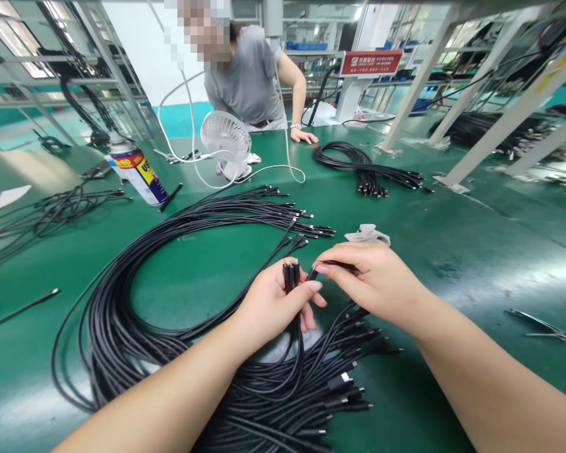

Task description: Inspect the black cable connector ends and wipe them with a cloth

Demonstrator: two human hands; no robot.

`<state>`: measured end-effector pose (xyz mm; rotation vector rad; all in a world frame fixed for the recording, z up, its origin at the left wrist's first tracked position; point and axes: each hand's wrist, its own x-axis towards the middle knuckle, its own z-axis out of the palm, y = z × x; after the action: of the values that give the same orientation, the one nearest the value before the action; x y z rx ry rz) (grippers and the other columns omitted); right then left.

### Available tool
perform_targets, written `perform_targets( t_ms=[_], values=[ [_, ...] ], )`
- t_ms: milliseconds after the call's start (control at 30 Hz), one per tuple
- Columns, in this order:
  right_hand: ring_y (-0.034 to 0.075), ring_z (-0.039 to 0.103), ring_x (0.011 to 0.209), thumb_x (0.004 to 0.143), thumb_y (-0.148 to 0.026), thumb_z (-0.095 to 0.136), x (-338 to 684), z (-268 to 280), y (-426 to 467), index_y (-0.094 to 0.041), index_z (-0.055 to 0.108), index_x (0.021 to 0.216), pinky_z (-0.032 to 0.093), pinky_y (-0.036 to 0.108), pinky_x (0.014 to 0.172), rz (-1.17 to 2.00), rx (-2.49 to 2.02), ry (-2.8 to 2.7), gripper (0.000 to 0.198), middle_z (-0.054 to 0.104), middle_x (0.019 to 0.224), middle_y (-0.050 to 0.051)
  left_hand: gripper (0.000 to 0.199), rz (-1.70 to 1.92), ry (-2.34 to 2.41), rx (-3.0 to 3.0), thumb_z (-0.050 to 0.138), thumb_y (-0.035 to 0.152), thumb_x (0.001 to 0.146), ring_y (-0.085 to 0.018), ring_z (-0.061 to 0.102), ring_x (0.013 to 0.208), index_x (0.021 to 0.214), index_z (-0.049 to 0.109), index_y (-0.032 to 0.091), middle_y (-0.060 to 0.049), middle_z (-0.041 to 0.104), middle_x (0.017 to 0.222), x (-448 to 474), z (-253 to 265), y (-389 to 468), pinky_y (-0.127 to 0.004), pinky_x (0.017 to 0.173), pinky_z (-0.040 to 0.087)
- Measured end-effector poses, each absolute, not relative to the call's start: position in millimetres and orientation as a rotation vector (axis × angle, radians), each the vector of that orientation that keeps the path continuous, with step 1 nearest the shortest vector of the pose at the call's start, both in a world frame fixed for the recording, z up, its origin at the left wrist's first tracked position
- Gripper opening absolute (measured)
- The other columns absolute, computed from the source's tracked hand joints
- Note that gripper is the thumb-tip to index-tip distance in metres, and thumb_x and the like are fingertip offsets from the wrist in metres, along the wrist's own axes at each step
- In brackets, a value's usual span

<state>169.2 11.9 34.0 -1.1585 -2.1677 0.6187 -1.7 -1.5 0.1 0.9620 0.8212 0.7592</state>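
Observation:
Several black cables with metal-tipped plugs are gathered in my left hand (268,302), its thumb pressed across them and the plug ends (290,274) pointing up. Beside it, my right hand (377,283) pinches a single black cable (337,264) between thumb and fingertips, close to the left fingers. Under both hands lies a big curved bundle of black cables (108,314). Its upper plug ends (306,220) point right, and more ends (344,384) fan out below my hands. Part of the bundle is hidden behind my left forearm.
A white fan (226,138) and a spray can (139,170) stand toward the back. A smaller cable bundle (358,160) lies further off, near a co-worker (255,75) leaning on the bench. Tweezers (540,325) lie at right, loose cables (47,214) at left, crumpled white material (368,234) behind my right hand.

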Motion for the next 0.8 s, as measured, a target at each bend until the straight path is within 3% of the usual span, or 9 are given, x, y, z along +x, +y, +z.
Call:
perform_targets(
  t_ms=[200,367,567,800],
  values=[
    [0.012,0.06,0.067,0.085,-0.012,0.051,173.0,30.7,8.6,-0.015,0.068,0.088,0.042,0.022,0.061,0.429,-1.189,-2.242,0.017,0.069,0.08,0.003,0.028,0.761,0.822,0.958,0.065,0.028,0.079,-0.012,0.059,0.04,0.082,0.039,0.019,0.0,0.065,0.065,-0.9,-2.3,-0.2,-0.019,0.037,0.046],
    [0.008,0.053,0.057,0.085,-0.013,0.052,171.7,30.7,10.5,-0.016,0.066,0.087,0.037,0.02,0.053,0.546,-1.246,-2.192,0.014,0.065,0.072,-0.001,0.026,0.764,0.801,0.944,0.063,0.026,0.08,-0.012,0.059,0.04,0.082,0.038,0.018,-0.001,0.066,0.065,-1.2,-4.4,0.1,-0.018,0.038,0.046],
    [0.009,0.057,0.063,0.087,-0.011,0.053,170.5,32.7,12.2,-0.015,0.066,0.084,0.04,0.019,0.06,0.648,-1.16,-2.195,0.015,0.066,0.073,-0.001,0.024,0.758,0.802,0.94,0.062,0.024,0.081,-0.011,0.058,0.039,0.081,0.038,0.018,-0.001,0.066,0.065,-1.7,-2.3,0.7,-0.018,0.037,0.046],
    [0.011,0.059,0.068,0.087,-0.01,0.052,172.0,27.0,11.5,-0.016,0.066,0.086,0.04,0.021,0.062,0.534,-1.157,-2.244,0.016,0.068,0.078,0.001,0.026,0.758,0.828,0.958,0.063,0.026,0.08,-0.011,0.057,0.038,0.082,0.038,0.018,0.0,0.066,0.065,-0.1,-5.4,1.0,-0.019,0.036,0.046]
  ],
)
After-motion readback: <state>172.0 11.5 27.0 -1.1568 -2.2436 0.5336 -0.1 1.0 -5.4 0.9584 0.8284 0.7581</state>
